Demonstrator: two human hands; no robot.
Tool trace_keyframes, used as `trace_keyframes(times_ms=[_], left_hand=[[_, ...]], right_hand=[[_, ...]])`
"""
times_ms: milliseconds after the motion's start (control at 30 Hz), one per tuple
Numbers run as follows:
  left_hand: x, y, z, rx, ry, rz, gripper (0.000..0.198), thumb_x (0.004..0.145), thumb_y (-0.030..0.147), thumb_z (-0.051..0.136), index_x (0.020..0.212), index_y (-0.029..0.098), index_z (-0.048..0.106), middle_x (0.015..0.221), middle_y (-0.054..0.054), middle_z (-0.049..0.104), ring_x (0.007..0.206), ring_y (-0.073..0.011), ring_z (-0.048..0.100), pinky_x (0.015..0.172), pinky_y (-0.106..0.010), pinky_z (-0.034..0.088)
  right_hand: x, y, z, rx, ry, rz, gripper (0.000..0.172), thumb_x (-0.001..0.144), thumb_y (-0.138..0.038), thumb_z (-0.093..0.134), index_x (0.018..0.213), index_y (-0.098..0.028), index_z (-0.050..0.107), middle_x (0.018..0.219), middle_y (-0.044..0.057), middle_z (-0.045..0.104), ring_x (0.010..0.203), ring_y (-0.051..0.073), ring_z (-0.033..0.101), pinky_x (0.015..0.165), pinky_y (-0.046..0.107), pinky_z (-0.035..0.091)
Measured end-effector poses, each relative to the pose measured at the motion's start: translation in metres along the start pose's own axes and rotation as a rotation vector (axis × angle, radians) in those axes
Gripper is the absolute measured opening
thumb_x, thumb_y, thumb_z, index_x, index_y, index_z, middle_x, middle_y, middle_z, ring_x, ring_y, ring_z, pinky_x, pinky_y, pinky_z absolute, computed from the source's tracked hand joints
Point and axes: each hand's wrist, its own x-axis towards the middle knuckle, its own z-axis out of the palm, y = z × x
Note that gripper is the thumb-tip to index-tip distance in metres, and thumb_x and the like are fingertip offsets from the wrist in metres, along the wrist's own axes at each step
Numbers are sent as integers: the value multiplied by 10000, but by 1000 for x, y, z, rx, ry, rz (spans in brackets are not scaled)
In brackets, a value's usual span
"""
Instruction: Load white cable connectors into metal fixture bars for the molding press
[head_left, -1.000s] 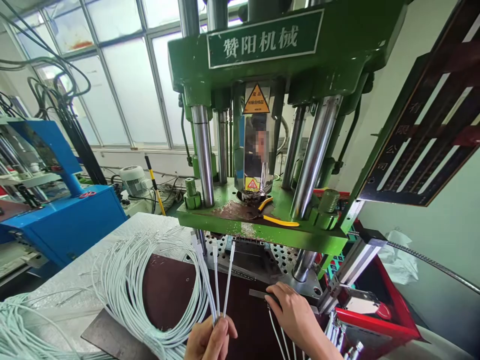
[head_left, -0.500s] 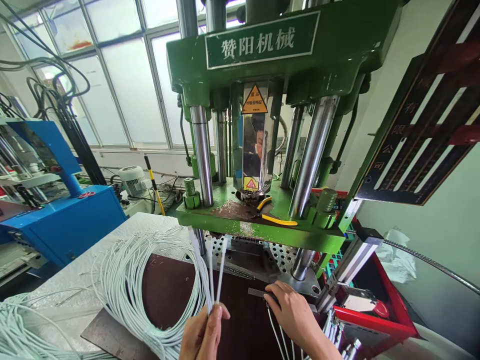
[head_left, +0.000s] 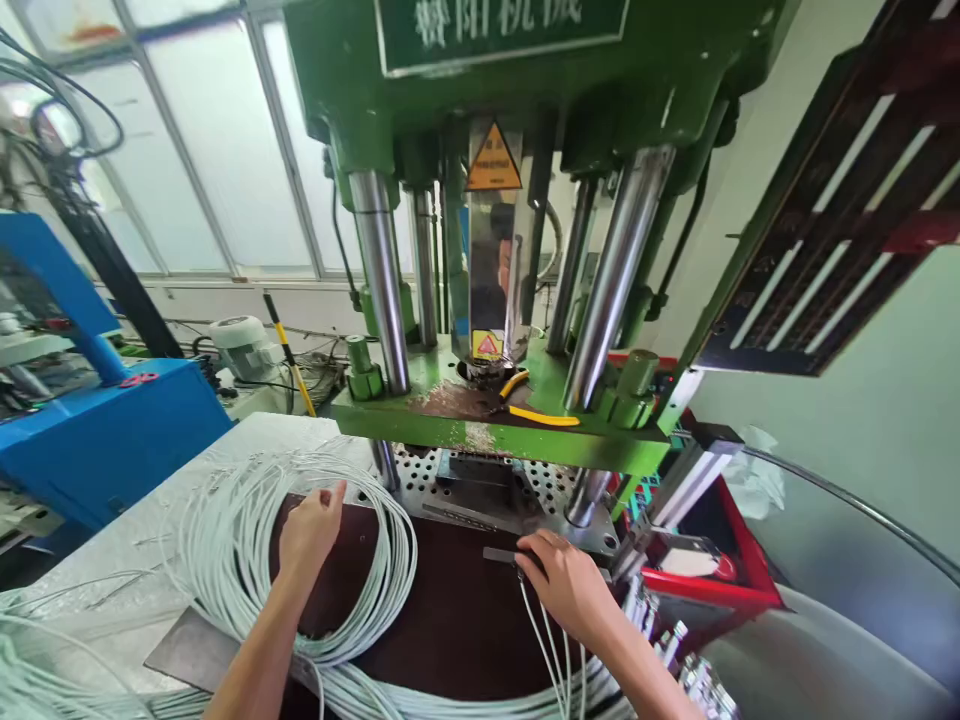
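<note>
My left hand (head_left: 311,525) is above the inner edge of a large coil of white cables (head_left: 217,560). Its fingers are half curled with the index finger apart, and I make out nothing between them. On the right, my right hand (head_left: 566,580) is closed over a flat metal strip (head_left: 498,555), whose left end sticks out beyond the fingers. Several thin white cables (head_left: 551,650) run down from under that hand towards the front. Its fingertips are partly hidden. Beneath both hands lies a dark brown board (head_left: 457,610).
A green press (head_left: 480,425) with steel columns stands straight ahead. Yellow-handled pliers (head_left: 544,414) lie on its plate. At right are a red bin (head_left: 739,560) and metal cable fittings (head_left: 701,685). More white cables (head_left: 60,670) lie at left, near a blue machine (head_left: 120,430).
My left hand has let go of the white cable ends it held upright and moved left and up over the coil. My right hand stays on the metal strip. The view has shifted.
</note>
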Motion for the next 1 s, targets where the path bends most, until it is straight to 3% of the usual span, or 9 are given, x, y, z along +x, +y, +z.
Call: trace_keyframes(times_ms=[100,233,300,433,567,667,767,867,1000], left_hand=[[-38,8,22,-70,-136,89,402,872,532,356,671,233,535,575,-43,625,622,-240,635,673,-328,450],[-111,33,53,-328,-732,253,403,817,587,462,652,235,566,580,-16,638,581,-203,606,603,-280,420],[-144,44,65,-277,-897,336,396,804,554,510,570,236,531,533,-10,606,528,-189,561,554,-278,358],[-183,57,89,-54,-822,461,304,727,487,635,582,240,533,562,-19,616,579,-218,580,583,-300,307],[-193,58,99,65,-761,503,233,684,432,683,663,234,563,702,-61,676,745,-285,648,652,-319,353],[-190,59,99,-24,-746,412,236,723,442,654,788,222,600,742,-77,681,780,-297,658,708,-349,399],[-180,66,100,-433,-765,196,384,750,466,636,1021,198,590,851,-78,703,837,-267,662,757,-347,448],[-174,77,106,-873,-955,-94,388,743,462,655,1008,186,597,859,-70,721,848,-238,673,755,-329,487],[-173,85,116,-1065,-1203,-324,345,701,476,712,801,158,624,605,-29,678,543,-183,635,568,-303,478]], right_hand=[[1,1,-19,25,6,70,237,962,-280,451,966,-180,667,971,78,691,923,203,647,788,293,471],[-1,16,-37,-13,-61,165,216,970,-272,457,1042,-184,641,1055,62,680,983,168,627,848,266,460],[-6,19,-39,-33,-102,165,203,962,-246,467,1037,-178,643,1043,56,680,989,162,621,877,264,455],[-13,12,-29,-70,-145,113,176,911,-190,532,1033,-162,655,1060,75,660,1050,194,587,944,305,440],[-11,5,-15,-98,-149,78,172,909,-191,533,1036,-155,643,1087,102,625,1091,220,554,986,362,429],[-9,6,-15,-105,-160,56,154,920,-186,524,1033,-142,619,1082,110,614,1075,224,557,971,368,443],[-3,6,-23,-100,-162,35,161,948,-179,480,1067,-132,577,1095,113,609,1034,205,577,921,337,469],[11,3,-36,-97,-142,14,190,977,-186,428,1123,-132,537,1137,114,601,1043,184,580,919,311,465],[39,-3,-50,-125,-124,2,209,975,-182,432,1142,-127,544,1142,122,615,1050,184,588,944,310,444]])
